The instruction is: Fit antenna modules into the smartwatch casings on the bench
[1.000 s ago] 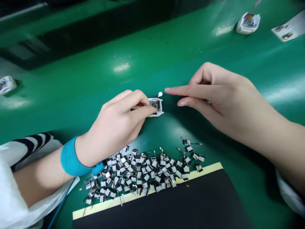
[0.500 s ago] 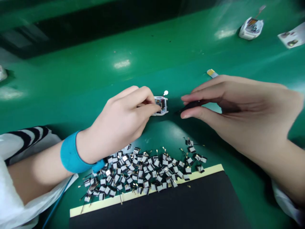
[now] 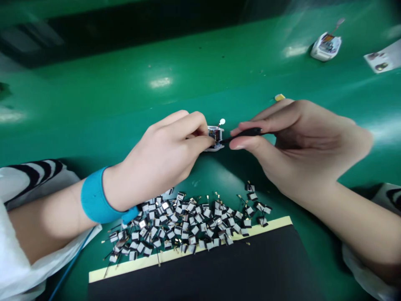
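The left hand [image 3: 171, 146] grips a small white case [image 3: 214, 134] between thumb and fingers, covering its left part. The case lies mid-worktop [image 3: 125, 125], its circuitry facing up, with a white disc [image 3: 222, 121] on a thin lead sticking out at its far edge. The right hand [image 3: 300, 146] pinches a slim black tool [image 3: 250, 132], its tip at the case's right side; whether it touches, I cannot tell. Nearer the person, a pile of small leaded parts [image 3: 191, 221] spreads partly over the yellow edge [image 3: 272, 226] of a black mat [image 3: 200, 271]. At far right, 1 other case [image 3: 326, 46] stands near a white card [image 3: 387, 56].
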